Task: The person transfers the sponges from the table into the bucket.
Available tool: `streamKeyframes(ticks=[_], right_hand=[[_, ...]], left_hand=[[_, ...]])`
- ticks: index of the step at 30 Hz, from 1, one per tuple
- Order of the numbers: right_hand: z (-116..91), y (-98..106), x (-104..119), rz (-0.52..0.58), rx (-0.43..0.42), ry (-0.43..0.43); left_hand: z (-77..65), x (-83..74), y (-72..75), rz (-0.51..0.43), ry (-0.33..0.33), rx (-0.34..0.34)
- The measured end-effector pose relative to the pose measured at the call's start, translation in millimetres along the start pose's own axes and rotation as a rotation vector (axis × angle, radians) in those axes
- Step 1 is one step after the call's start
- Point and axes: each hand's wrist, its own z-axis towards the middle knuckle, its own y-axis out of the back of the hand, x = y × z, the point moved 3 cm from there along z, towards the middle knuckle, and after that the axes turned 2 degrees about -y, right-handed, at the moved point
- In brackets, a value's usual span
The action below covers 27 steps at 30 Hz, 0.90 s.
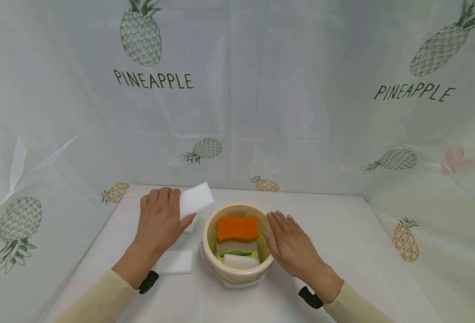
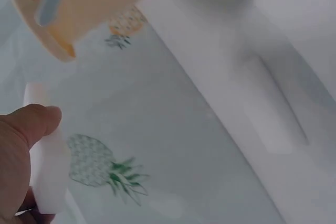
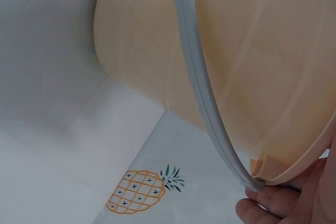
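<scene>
My left hand (image 1: pixel 160 222) grips a white sponge block (image 1: pixel 197 198) between thumb and fingers, raised to the left of a cream bucket (image 1: pixel 209 260). In the left wrist view the thumb presses on the face of the block. Inside the bucket sit an orange wavy sponge (image 1: pixel 237 229), a greyish-beige sponge (image 1: pixel 236 245), a yellow-green sponge (image 1: pixel 253 253) and a white block (image 1: pixel 240 261). My right hand (image 1: pixel 292 244) rests at the bucket's right rim with fingers straight. Its fingertips lie by the joint of the grey handle (image 3: pixel 197 72).
Another white block (image 1: pixel 175 262) lies on the white tabletop (image 1: pixel 334 233), left of the bucket. Part of a further white block (image 1: pixel 190 227) shows beneath my left hand. A pineapple-print sheet (image 1: pixel 278 112) hangs behind and around the table.
</scene>
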Motion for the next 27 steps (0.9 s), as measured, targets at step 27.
streamKeyframes(ticks=[27], right_hand=[[-0.4,-0.2,1.0,0.028,0.009,-0.024]], left_hand=[[-0.3,-101.2,3.5,-0.220,-0.163,0.412]])
